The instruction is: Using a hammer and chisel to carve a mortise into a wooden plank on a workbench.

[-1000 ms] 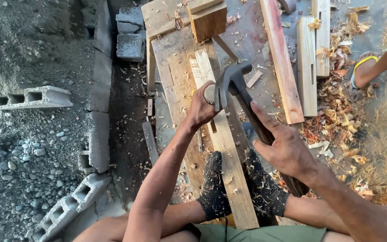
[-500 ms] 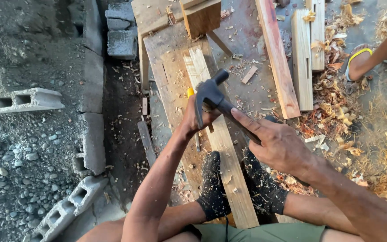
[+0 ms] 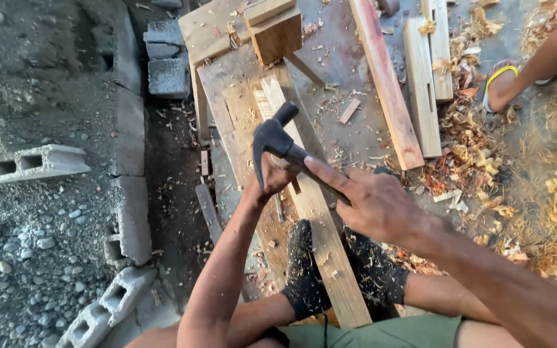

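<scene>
Black steel catches the light as a claw hammer [image 3: 272, 138] hangs raised above a pale wooden plank [image 3: 314, 219], its handle wrapped in the right hand [image 3: 372, 203], forefinger stretched along the shaft toward the head. The left hand [image 3: 269, 183] sits on the plank directly under the hammer head, fingers pinched narrow around something small that the hammer and palm hide, so what it grips cannot be told. The plank runs lengthwise down a rough board worktop [image 3: 227, 96], and its near end is pinned between two feet in black socks [image 3: 307, 274] flecked with sawdust. A square wooden block [image 3: 277, 35] stands at the far end of the worktop, with a dark diagonal strip just beside it. To the right lie a reddish board [image 3: 385, 84] and two shorter pale boards [image 3: 423, 90], side by side and apart from the plank, with a small offcut [image 3: 349, 111] between them and the hammer. Curled wood shavings [image 3: 472, 142] heap on the ground further right, where another person's foot in a yellow-strapped sandal [image 3: 501, 90] rests. Left of the worktop, grey concrete blocks [image 3: 30, 164] lie on gravel, one near the bottom edge [image 3: 107, 309] and more stacked at the top [image 3: 169, 61].
</scene>
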